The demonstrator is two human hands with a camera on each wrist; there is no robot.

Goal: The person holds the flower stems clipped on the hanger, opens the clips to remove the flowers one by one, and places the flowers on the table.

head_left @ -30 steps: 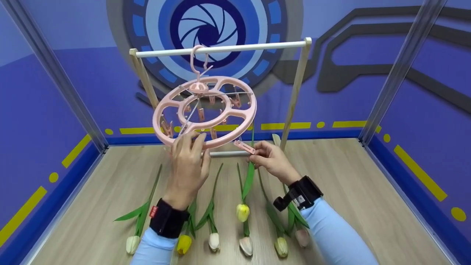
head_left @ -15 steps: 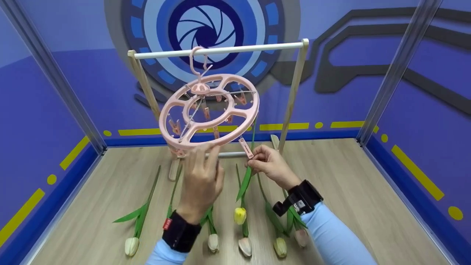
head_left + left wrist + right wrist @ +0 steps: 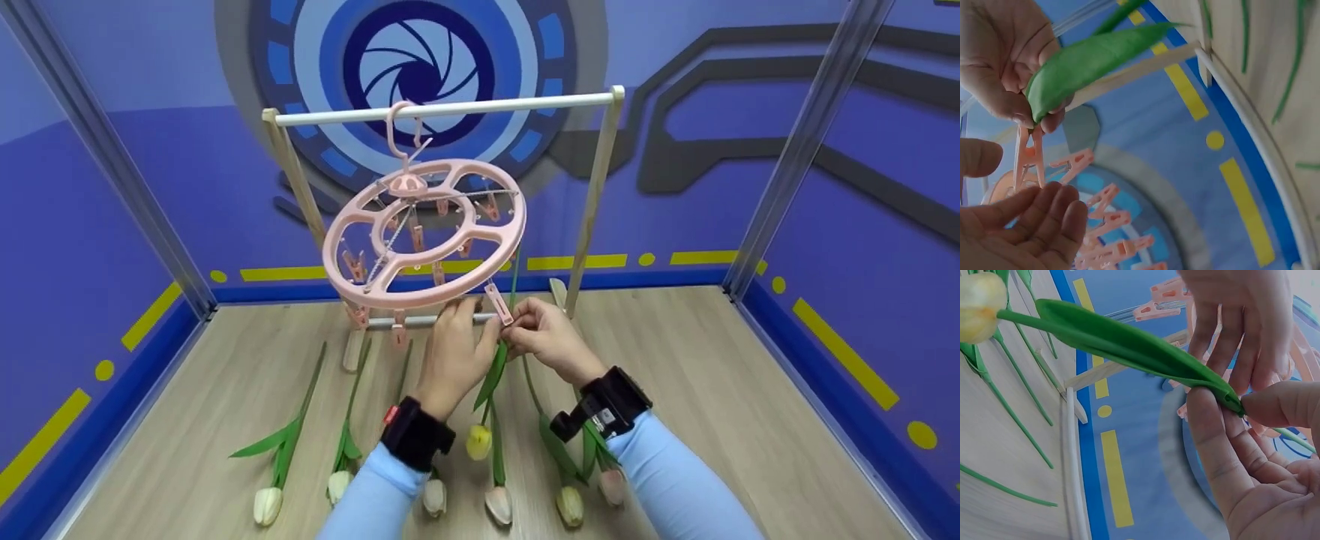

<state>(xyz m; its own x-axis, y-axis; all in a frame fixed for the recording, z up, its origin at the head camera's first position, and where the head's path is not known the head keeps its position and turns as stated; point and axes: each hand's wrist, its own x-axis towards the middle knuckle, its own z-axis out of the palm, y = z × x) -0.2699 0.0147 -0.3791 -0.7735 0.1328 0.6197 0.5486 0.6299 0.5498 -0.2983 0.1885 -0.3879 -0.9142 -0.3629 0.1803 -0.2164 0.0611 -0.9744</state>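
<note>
My right hand [image 3: 551, 337] pinches the green stem and leaf base of a yellow tulip [image 3: 478, 442], whose bloom hangs downward. A pink clothespin [image 3: 498, 303] hangs from the rim of a round pink clip hanger [image 3: 424, 296], its lower end at those pinching fingers. In the left wrist view the clothespin [image 3: 1039, 157] meets the base of the leaf [image 3: 1095, 59]; whether it grips the stem is hidden. My left hand [image 3: 457, 360] is just left of the clothespin, fingers extended near its handle ends and thumb apart. The right wrist view shows the leaf [image 3: 1134, 351] lengthwise.
The hanger hooks over a white rod [image 3: 517, 103] on a wooden stand [image 3: 596, 202]. Several pink clothespins dangle beneath its ring. More tulips lie on the wooden table, among them a white one [image 3: 268, 506] and a pale pink one [image 3: 499, 505]. Blue walls enclose the table.
My left hand has left the hanger's front rim and moved right to the clothespin. The hanger has shifted slightly right, and the clothespin hangs more steeply. My right hand keeps its pinch on the tulip.
</note>
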